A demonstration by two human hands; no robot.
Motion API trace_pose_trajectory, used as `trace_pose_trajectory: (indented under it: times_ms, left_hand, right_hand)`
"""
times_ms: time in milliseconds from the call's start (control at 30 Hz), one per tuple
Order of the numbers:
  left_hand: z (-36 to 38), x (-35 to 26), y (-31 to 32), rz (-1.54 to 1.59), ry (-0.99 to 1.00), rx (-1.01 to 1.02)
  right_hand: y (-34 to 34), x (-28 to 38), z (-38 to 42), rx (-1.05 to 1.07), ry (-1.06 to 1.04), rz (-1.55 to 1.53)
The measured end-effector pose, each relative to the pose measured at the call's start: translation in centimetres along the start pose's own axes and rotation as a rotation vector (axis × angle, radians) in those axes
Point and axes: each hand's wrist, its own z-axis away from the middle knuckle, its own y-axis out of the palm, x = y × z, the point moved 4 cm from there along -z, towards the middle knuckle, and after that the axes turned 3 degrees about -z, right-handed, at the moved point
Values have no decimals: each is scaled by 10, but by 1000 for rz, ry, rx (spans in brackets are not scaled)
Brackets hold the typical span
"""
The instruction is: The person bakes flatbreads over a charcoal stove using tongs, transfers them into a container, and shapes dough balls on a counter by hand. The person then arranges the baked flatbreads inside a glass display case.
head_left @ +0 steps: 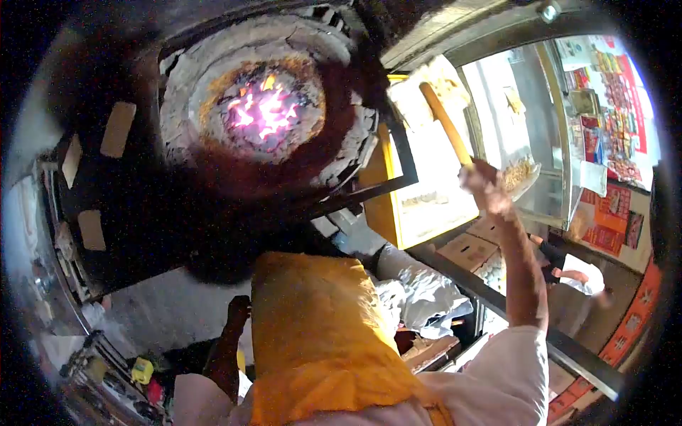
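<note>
My right hand (484, 186) is closed around the lower end of a long wooden stick (446, 124), raised at the right over a brightly lit yellow-framed case (387, 206). The stick's upper end lies against a pale, sunlit thing (444, 82) that is too bright to make out. My left hand (240, 307) hangs low beside the orange apron (305, 319), in shadow; its fingers are too dark to read. Ahead of me is a round clay oven (181, 106) with glowing coals (263, 113) at its bottom.
Tan blocks (118, 129) lie on the dark surface left of the oven. White cloth sacks (430, 295) and cardboard boxes (465, 250) are at the lower right. Beyond the glass, another person (579, 273) is near red posters (604, 216) and shelves of packets (614, 106).
</note>
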Motion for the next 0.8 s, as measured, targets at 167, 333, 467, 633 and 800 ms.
trace_pose_trajectory:
  times_ms: [167,333,467,633,800]
  left_hand:
    - [-1,-5,42,-34,-35,-71]
    - [12,44,116,-138,-113,-183]
    - [37,97,173,-274,-296,-257]
    - [93,54,272,-240,33,-211]
    - [122,84,279,-171,-272,-419]
  right_hand:
    - [-39,-87,51,-331,351,-377]
    - [-79,-173,39,-239,460,-689]
    - [-127,-197,-8,-207,457,-994]
    - [-171,-218,-128,-174,333,-1373]
    - [-176,-220,-209,-150,213,-1432]
